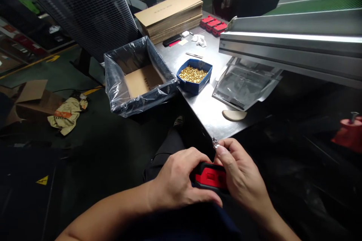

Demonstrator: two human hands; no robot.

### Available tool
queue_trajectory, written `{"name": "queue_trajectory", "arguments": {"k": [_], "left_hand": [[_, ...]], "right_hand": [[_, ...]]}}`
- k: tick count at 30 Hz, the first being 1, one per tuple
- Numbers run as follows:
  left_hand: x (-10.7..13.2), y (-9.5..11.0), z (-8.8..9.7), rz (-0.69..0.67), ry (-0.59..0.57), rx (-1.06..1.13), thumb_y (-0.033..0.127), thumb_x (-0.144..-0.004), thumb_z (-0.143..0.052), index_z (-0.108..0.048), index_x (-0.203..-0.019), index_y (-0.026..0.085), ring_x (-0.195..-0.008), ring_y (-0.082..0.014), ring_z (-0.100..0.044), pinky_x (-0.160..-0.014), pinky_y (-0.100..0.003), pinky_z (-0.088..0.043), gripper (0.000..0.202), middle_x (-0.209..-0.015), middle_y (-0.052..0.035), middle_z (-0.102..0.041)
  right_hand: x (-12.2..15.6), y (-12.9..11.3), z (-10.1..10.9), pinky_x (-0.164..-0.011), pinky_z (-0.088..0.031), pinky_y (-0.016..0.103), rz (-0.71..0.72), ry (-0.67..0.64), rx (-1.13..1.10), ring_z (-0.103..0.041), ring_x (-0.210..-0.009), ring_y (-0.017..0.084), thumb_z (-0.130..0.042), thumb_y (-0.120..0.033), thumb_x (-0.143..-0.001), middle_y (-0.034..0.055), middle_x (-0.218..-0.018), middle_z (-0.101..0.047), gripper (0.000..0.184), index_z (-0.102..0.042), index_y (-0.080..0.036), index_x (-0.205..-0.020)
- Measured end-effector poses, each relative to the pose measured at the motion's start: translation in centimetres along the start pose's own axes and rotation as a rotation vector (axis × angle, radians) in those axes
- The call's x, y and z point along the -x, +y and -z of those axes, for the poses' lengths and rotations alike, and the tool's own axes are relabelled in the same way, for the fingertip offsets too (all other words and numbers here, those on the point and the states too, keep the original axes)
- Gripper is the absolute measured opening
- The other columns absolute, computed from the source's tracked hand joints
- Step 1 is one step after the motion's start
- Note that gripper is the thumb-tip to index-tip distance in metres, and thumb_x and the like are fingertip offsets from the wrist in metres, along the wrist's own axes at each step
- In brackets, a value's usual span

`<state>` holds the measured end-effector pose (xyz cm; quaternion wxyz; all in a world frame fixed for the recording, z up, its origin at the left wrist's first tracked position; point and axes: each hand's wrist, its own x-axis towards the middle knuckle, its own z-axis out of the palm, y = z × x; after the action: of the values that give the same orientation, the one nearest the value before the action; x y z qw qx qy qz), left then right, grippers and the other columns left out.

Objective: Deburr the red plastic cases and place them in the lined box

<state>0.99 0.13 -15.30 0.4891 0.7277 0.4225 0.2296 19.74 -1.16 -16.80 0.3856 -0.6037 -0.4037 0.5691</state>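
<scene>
My left hand (181, 177) is wrapped round a red-and-black plastic housing (211, 176), thumb along its near side and fingers over the far side. Close against the housing's right end is my right hand (243, 173). Its thumb and forefinger pinch a small shiny silvery piece (215, 143), whose exact kind I cannot make out. The other right fingers are partly hidden behind the housing. Beyond the hands, on the metal table (207, 111), stands a blue bin (194, 87) filled with small brass-coloured parts (194, 74).
A plastic-lined crate (141, 101) with cardboard inside stands left of the table. Stacked cardboard (169, 15) and several red-and-black housings (213, 25) lie at the back. A conveyor (291, 45) overhangs the right side, near plastic bags (243, 83) and a beige half-round pad (234, 115).
</scene>
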Motion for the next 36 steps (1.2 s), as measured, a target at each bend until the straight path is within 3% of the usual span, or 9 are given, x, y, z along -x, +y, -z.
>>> {"name": "queue_trajectory", "arguments": {"k": [6,11,14,19,25,27,30,33,36], "left_hand": [[0.8,-0.4,0.0,0.025,0.102,0.055,0.045,-0.067,-0.092,-0.066,-0.109,0.021,-0.085,-0.0182,-0.063,-0.076,-0.026,-0.049,0.055,-0.098,-0.0033,-0.068],[1.1,-1.7,-1.6,-0.014,0.222,0.281,0.036,-0.066,-0.095,-0.060,-0.099,0.021,-0.116,-0.0281,-0.063,-0.101,-0.038,-0.053,0.050,-0.118,-0.0095,-0.065],[1.3,-3.1,-3.0,0.040,0.223,0.422,0.034,-0.067,-0.095,-0.058,-0.090,0.020,-0.129,-0.0326,-0.056,-0.103,-0.041,-0.052,0.046,-0.127,-0.0122,-0.059],[1.9,-4.6,-4.4,0.121,0.137,0.348,0.037,-0.066,-0.095,-0.062,-0.086,0.019,-0.131,-0.0317,-0.052,-0.111,-0.042,-0.042,0.042,-0.132,-0.0122,-0.056],[2.0,-4.3,-4.5,0.135,0.090,0.347,0.054,-0.055,-0.096,-0.063,-0.080,0.017,-0.119,-0.0331,-0.056,-0.100,-0.040,-0.046,0.055,-0.129,-0.0139,-0.056],[2.0,-4.2,-4.4,0.123,0.084,0.351,0.068,-0.053,-0.092,-0.065,-0.088,0.018,-0.122,-0.0349,-0.053,-0.104,-0.041,-0.044,0.067,-0.132,-0.0149,-0.054],[1.5,-4.2,-4.2,0.148,0.069,0.413,0.084,-0.069,-0.069,-0.062,-0.114,0.019,-0.120,-0.0337,-0.054,-0.107,-0.044,-0.042,0.080,-0.129,-0.0154,-0.057],[0.2,-4.1,-4.1,0.287,-0.016,0.574,0.083,-0.077,-0.062,-0.054,-0.128,0.017,-0.117,-0.0325,-0.058,-0.105,-0.046,-0.044,0.083,-0.124,-0.0155,-0.062],[-1.3,-3.7,-4.0,0.402,-0.148,0.658,0.073,-0.068,-0.080,-0.053,-0.130,0.014,-0.114,-0.0334,-0.060,-0.102,-0.048,-0.046,0.090,-0.122,-0.0172,-0.064]], "right_hand": [[-1.3,1.9,-0.3,-0.069,-0.061,0.024,-0.125,0.238,-0.534,-0.073,-0.081,0.017,-0.075,-0.053,-0.079,0.0035,-0.088,-0.076,0.044,-0.054,-0.021,-0.099],[-1.7,4.5,-1.1,-0.062,-0.062,0.023,-0.437,0.335,-0.875,-0.070,-0.071,0.014,-0.087,-0.040,-0.067,0.0018,-0.084,-0.074,0.053,-0.065,-0.018,-0.110],[-1.9,4.0,-1.3,-0.051,-0.053,0.015,-0.408,0.472,-1.015,-0.058,-0.055,0.007,-0.087,-0.037,-0.067,-0.0044,-0.067,-0.063,0.043,-0.068,-0.018,-0.100],[-2.4,2.1,-0.6,-0.048,-0.049,0.018,-0.126,0.458,-0.878,-0.050,-0.049,0.006,-0.083,-0.038,-0.070,-0.0083,-0.061,-0.052,0.035,-0.062,-0.021,-0.091],[-2.3,1.2,-0.3,-0.052,-0.050,0.023,-0.045,0.410,-0.752,-0.052,-0.047,0.008,-0.076,-0.048,-0.077,-0.0090,-0.060,-0.052,0.038,-0.056,-0.023,-0.097],[-2.4,1.2,-0.1,-0.052,-0.049,0.023,-0.025,0.382,-0.717,-0.051,-0.046,0.009,-0.076,-0.047,-0.077,-0.0093,-0.058,-0.051,0.038,-0.055,-0.022,-0.097],[-2.4,1.4,0.1,-0.050,-0.047,0.024,0.009,0.330,-0.669,-0.049,-0.043,0.009,-0.071,-0.047,-0.082,-0.0092,-0.056,-0.049,0.033,-0.055,-0.022,-0.098],[-2.0,1.5,0.1,-0.050,-0.045,0.024,0.033,0.267,-0.638,-0.050,-0.043,0.009,-0.065,-0.046,-0.087,-0.0085,-0.057,-0.050,0.028,-0.055,-0.023,-0.099],[-1.5,1.3,-0.2,-0.050,-0.045,0.023,0.033,0.198,-0.618,-0.051,-0.045,0.010,-0.062,-0.046,-0.088,-0.0076,-0.056,-0.051,0.027,-0.054,-0.023,-0.099]]}}
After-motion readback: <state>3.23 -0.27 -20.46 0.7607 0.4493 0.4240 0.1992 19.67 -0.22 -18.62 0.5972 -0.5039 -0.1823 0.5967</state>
